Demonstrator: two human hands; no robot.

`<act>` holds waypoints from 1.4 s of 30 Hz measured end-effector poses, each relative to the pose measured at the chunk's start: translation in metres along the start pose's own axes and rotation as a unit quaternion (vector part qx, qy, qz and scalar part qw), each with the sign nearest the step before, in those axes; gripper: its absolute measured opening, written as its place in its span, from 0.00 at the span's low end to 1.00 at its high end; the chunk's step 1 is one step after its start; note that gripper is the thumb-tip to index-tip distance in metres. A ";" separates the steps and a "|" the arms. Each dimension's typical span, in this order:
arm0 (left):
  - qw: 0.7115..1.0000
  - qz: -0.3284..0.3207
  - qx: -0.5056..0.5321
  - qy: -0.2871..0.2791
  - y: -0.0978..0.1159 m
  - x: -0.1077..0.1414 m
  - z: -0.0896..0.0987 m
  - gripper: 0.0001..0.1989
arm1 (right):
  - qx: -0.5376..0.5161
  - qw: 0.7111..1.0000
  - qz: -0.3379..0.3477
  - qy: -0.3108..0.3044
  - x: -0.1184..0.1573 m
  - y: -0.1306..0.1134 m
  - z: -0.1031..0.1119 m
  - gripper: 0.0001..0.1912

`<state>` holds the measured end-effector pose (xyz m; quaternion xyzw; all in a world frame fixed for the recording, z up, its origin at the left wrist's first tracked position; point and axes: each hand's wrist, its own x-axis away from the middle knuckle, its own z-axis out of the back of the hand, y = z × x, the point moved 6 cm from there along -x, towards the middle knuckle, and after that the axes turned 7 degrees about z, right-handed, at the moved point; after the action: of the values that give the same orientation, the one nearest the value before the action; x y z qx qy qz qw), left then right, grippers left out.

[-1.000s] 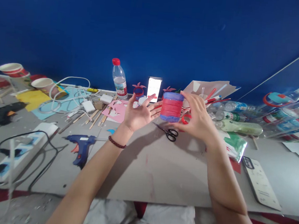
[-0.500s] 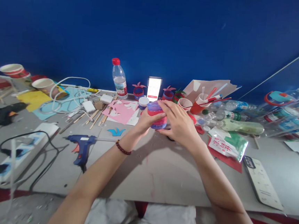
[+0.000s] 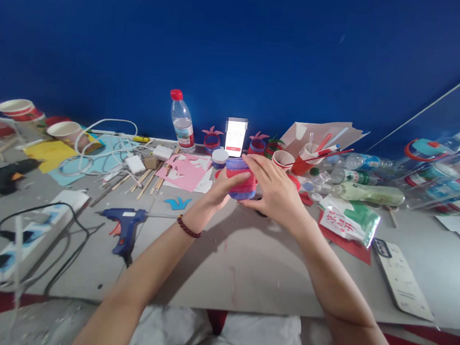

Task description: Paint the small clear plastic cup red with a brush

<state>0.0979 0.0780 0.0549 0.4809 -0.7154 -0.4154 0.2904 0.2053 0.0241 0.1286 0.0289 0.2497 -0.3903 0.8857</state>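
A small round pot (image 3: 246,183), red in the middle with purple bands at top and bottom, is up between my two hands over the table. My left hand (image 3: 221,189) is closed around its left side, thumb across the red front. My right hand (image 3: 277,190) grips it from the right, fingers over the upper edge and thumb by the lower band. Behind the pot stand a white-lidded jar (image 3: 220,158), a lit phone (image 3: 235,138) and similar small pots with paper leaves, one of them purple and red (image 3: 257,144). A blue paper leaf cutout (image 3: 178,204) lies to the left.
On the left lie a blue glue gun (image 3: 125,225), a power strip (image 3: 39,236) with cables, and pink paper (image 3: 184,171). A water bottle (image 3: 183,123) stands at the back. Paper cups (image 3: 283,159), plastic bottles (image 3: 369,194), a packet (image 3: 346,220) and another phone (image 3: 403,281) are right.
Both hands keep their hold on the pot with barely any movement. The whole view has shifted very slightly.
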 end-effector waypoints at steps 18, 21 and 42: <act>0.988 0.044 0.112 -0.100 0.033 0.006 0.000 0.46 | -0.186 0.980 -0.056 0.044 0.013 0.054 0.029 0.53; 0.987 0.055 0.113 -0.102 0.032 0.006 0.000 0.45 | -0.187 0.981 -0.050 0.034 0.012 0.052 0.025 0.53; 0.904 -0.118 -0.293 0.289 0.107 0.005 0.113 0.08 | -0.017 0.999 -0.026 -0.029 0.004 0.023 -0.090 0.40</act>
<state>-0.0439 0.1297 0.0931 0.5542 -0.3838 -0.4804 0.5611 0.1859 0.0594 0.0444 -0.0041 0.2308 -0.4097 0.8825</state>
